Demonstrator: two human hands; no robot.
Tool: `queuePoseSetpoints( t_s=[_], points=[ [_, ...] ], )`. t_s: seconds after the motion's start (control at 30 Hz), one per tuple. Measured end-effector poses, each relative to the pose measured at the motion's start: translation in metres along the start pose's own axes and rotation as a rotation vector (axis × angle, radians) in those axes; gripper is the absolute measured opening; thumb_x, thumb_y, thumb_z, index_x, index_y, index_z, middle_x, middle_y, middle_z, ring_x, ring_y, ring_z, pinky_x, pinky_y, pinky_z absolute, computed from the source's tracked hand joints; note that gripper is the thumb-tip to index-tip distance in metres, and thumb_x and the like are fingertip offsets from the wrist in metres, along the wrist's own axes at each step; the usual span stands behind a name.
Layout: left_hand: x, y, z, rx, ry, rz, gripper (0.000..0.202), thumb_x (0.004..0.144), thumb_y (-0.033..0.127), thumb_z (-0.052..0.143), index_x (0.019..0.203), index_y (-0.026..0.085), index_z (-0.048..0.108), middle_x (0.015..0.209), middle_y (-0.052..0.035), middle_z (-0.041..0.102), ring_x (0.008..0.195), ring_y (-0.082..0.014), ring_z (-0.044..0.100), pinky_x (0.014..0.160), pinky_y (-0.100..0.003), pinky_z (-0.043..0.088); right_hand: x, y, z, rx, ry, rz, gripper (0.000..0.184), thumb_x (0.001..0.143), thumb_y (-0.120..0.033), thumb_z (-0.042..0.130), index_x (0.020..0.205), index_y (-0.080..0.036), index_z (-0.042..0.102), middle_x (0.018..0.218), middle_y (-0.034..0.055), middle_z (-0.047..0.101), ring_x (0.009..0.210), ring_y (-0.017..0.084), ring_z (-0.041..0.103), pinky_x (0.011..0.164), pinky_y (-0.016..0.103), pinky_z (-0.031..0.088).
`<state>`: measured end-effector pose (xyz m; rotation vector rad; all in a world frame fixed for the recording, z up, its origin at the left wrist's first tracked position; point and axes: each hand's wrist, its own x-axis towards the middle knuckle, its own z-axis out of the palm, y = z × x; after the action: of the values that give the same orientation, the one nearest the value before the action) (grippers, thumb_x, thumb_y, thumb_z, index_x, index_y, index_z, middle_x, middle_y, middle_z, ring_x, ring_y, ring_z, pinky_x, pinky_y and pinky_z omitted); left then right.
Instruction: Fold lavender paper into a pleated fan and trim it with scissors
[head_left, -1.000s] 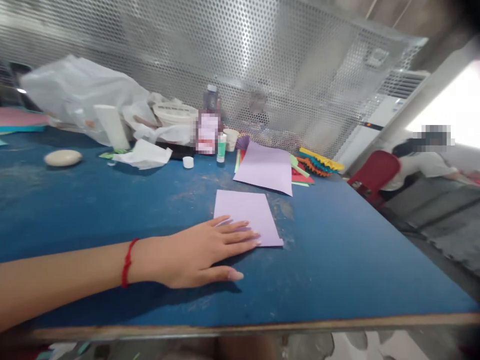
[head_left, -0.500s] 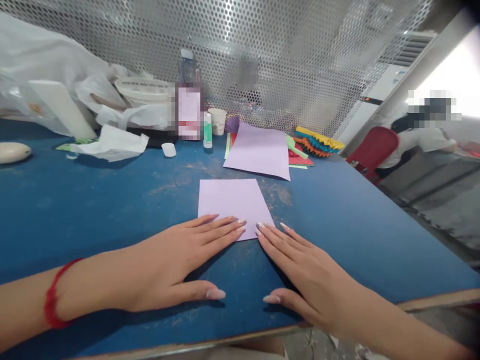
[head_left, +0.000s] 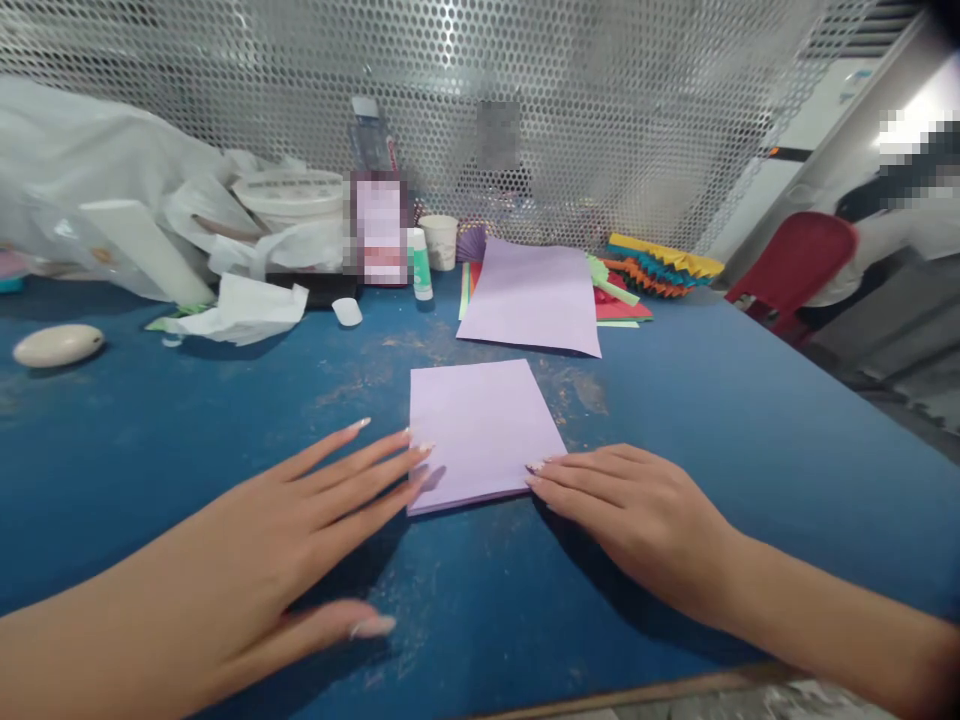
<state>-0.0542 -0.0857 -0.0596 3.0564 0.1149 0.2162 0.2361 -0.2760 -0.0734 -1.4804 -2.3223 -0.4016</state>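
Observation:
A folded sheet of lilac paper (head_left: 480, 425) lies on the blue table in front of me, its near edge showing more than one layer. My left hand (head_left: 300, 545) is open with fingers spread, the fingertips over the paper's left edge and the thumb out to the side above the table. At the near right corner, my right hand (head_left: 637, 520) has its fingers together and bent on the paper, closed on that corner; its thumb is hidden.
Behind the folded sheet lies a larger lilac sheet (head_left: 532, 300) on coloured papers. A glue stick (head_left: 421, 265), a paper cup (head_left: 439, 240) and pleated paper (head_left: 660, 268) line the back. A white mouse-shaped object (head_left: 60, 345) sits left. A person sits near a red chair (head_left: 802, 265).
My left hand has moved left and lifted off most of the paper, uncovering its near edge. My right hand has gone from flat to bent at the corner. The view has shifted slightly.

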Motion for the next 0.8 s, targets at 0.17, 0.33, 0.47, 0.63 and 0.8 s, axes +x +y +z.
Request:
queuePoseSetpoints(
  t_s=[0.17, 0.33, 0.47, 0.63, 0.8],
  points=[
    [0.037, 0.011, -0.01, -0.16, 0.325, -0.011, 0.024, 0.097, 0.029, 0.057, 0.119, 0.03, 0.065, 0.12, -0.0021, 0.072, 0.109, -0.0232, 0.067, 0.097, -0.037, 0.051, 0.039, 0.026, 0.003, 0.109, 0.046, -0.015, 0.026, 0.098, -0.008, 0.048, 0.111, -0.017, 0.068, 0.089, 0.0059, 0.079, 0.072, 0.017, 0.072, 0.058, 0.029, 0.048],
    [0.091, 0.008, 0.008, -0.518, 0.256, -0.323, 0.028, 0.102, 0.042, 0.05, 0.091, 0.02, 0.062, 0.08, -0.0003, 0.067, 0.072, -0.0156, 0.061, 0.07, -0.028, 0.047, 0.067, 0.034, 0.027, 0.683, 0.402, 0.418, 0.018, 0.094, -0.016, 0.055, 0.111, -0.021, 0.051, 0.063, -0.0082, 0.06, 0.051, 0.011, 0.058, 0.052, 0.022, 0.043],
    [0.124, 0.0, 0.017, -0.668, 0.387, -0.351, 0.04, 0.1, 0.051, 0.05, 0.077, 0.018, 0.056, 0.066, 0.0037, 0.054, 0.06, -0.0113, 0.05, 0.054, -0.022, 0.038, 0.064, 0.029, 0.044, 1.052, 0.265, 0.327, 0.03, 0.099, -0.024, 0.056, 0.126, -0.022, 0.043, 0.092, -0.0002, 0.07, 0.081, 0.014, 0.069, 0.068, 0.026, 0.053],
    [0.126, -0.002, 0.019, -0.933, 0.251, -0.364, 0.029, 0.094, 0.045, 0.062, 0.091, 0.017, 0.065, 0.075, 0.0012, 0.067, 0.063, -0.0123, 0.057, 0.055, -0.02, 0.044, 0.05, 0.031, 0.051, 1.079, 0.216, 0.358, 0.042, 0.1, -0.019, 0.055, 0.139, -0.023, 0.04, 0.107, 0.0043, 0.07, 0.099, 0.018, 0.068, 0.08, 0.033, 0.056],
    [0.126, -0.008, 0.003, -1.134, 0.005, -0.371, 0.026, 0.096, 0.04, 0.059, 0.089, 0.018, 0.07, 0.076, 0.001, 0.067, 0.065, -0.0118, 0.059, 0.055, -0.017, 0.046, 0.057, 0.047, 0.028, 0.495, 0.566, 0.299, 0.043, 0.094, -0.018, 0.065, 0.134, -0.026, 0.052, 0.116, 0.0077, 0.065, 0.108, 0.024, 0.063, 0.092, 0.042, 0.055]
  ],
)
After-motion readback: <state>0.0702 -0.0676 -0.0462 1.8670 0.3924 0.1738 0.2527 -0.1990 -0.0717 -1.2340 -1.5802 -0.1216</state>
